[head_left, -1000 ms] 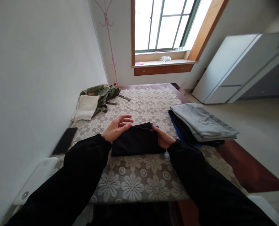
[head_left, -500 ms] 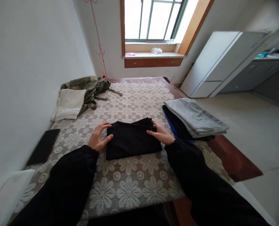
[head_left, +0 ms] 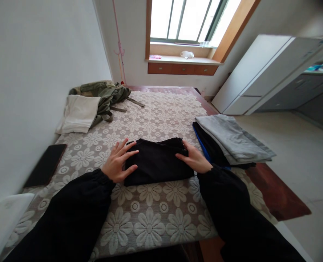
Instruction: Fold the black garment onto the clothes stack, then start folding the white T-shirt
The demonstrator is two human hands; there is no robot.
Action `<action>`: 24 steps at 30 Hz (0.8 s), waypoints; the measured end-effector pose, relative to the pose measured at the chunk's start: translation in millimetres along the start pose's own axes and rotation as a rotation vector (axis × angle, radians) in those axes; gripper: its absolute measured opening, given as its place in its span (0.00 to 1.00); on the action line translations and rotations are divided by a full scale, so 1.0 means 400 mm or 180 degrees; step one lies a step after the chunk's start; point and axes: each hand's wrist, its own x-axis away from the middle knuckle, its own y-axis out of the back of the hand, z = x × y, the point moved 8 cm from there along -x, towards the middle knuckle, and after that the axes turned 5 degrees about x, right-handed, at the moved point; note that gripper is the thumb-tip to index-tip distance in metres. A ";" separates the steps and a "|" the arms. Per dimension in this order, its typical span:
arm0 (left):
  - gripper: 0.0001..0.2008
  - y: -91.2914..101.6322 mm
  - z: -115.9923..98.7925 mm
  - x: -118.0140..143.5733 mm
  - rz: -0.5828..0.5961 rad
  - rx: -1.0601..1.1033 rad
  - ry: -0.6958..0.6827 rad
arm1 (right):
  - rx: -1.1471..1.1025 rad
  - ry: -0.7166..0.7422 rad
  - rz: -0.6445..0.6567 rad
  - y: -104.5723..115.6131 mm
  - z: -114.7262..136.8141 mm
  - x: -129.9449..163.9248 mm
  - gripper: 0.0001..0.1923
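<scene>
A folded black garment (head_left: pixel 157 165) lies flat on the flower-patterned tablecloth (head_left: pixel 149 225) in front of me. My left hand (head_left: pixel 120 160) rests on its left edge with the fingers spread over the cloth. At the garment's right end, my right hand (head_left: pixel 194 156) grips the upper right corner, thumb on top and the other fingers partly hidden behind the fold. To the right is a stack of folded clothes, with a grey garment (head_left: pixel 229 138) on top and black and blue ones under it.
A black tablet-like slab (head_left: pixel 45 165) lies at the left by the wall. Behind it are a folded white cloth (head_left: pixel 78 112) and an olive green backpack (head_left: pixel 104 91). A white object (head_left: pixel 8 214) stands at the near left corner. Dark red tabletop (head_left: pixel 278 193) shows at the right edge.
My left hand has moved onto the black garment and its fingers have spread out. My right hand stays at the right corner. The whole view has shifted slightly.
</scene>
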 end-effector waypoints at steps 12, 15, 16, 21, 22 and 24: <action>0.35 -0.038 -0.044 0.012 0.0437 -0.0207 -0.0515 | 0.0376 -0.0240 -0.0249 0.015 -0.028 0.011 0.45; 0.37 -0.052 -0.029 0.013 0.0577 -0.0234 -0.0445 | 0.0589 -0.0274 -0.0373 0.020 -0.033 0.013 0.49; 0.37 -0.055 -0.025 0.014 0.0608 -0.0234 -0.0417 | 0.0595 -0.0242 -0.0377 0.019 -0.032 0.013 0.48; 0.39 -0.057 -0.014 0.013 0.0625 -0.0215 -0.0314 | 0.0509 -0.0090 -0.0375 0.011 -0.023 0.005 0.44; 0.39 -0.056 -0.015 0.013 0.0628 -0.0217 -0.0300 | 0.0500 -0.0082 -0.0364 0.010 -0.022 0.004 0.43; 0.39 -0.054 -0.017 0.013 0.0661 -0.0223 -0.0265 | 0.0485 -0.0070 -0.0337 0.008 -0.022 0.003 0.41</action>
